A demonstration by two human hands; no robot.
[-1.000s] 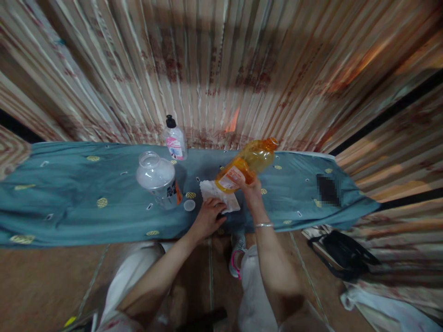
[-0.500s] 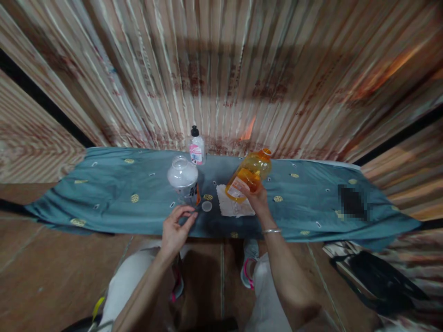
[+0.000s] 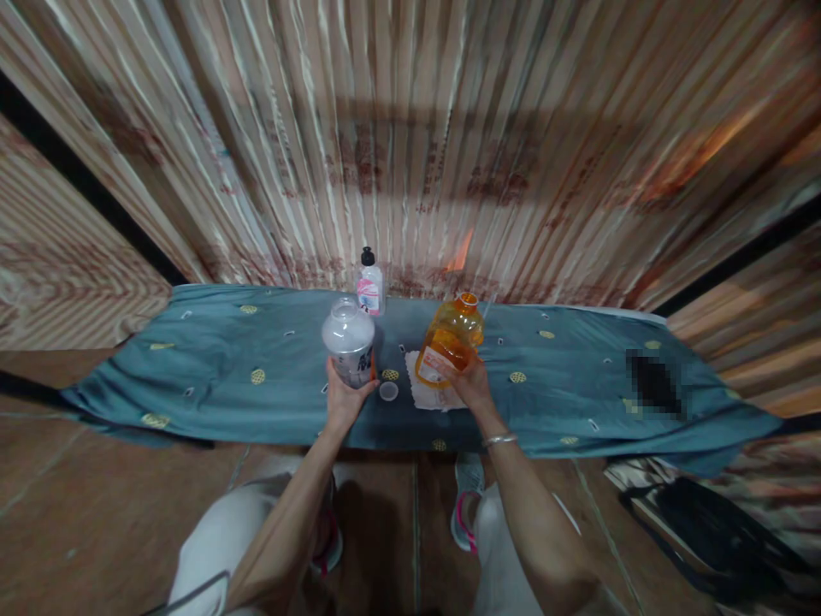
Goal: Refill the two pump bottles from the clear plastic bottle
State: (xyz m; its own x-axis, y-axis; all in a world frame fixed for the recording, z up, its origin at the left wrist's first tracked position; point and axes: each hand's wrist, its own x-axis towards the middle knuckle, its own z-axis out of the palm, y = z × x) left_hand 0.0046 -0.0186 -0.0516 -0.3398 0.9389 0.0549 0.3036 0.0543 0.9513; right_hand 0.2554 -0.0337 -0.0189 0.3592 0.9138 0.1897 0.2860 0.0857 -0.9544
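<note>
Clear plastic for the jar (image 3: 348, 335), upright on the teal cloth (image 3: 211, 376), gripped low by the left hand (image 3: 346, 405), likely for steadiness with the neck unobstructed. Just behind, a black-topped bottle (image 3: 370, 297), out of the way. Then a pale disc (image 3: 388, 391), lying flat. Over a whitish napkin (image 3: 421, 396), an orange bottle (image 3: 451, 342), leaning slightly, gripped low by the right hand (image 3: 473, 382), probably to support its weight; whether lifted, impossible to tell.

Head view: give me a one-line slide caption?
Left hand around the clear jar, right hand holding the orange bottle, pink-labelled bottle behind the jar.
</note>
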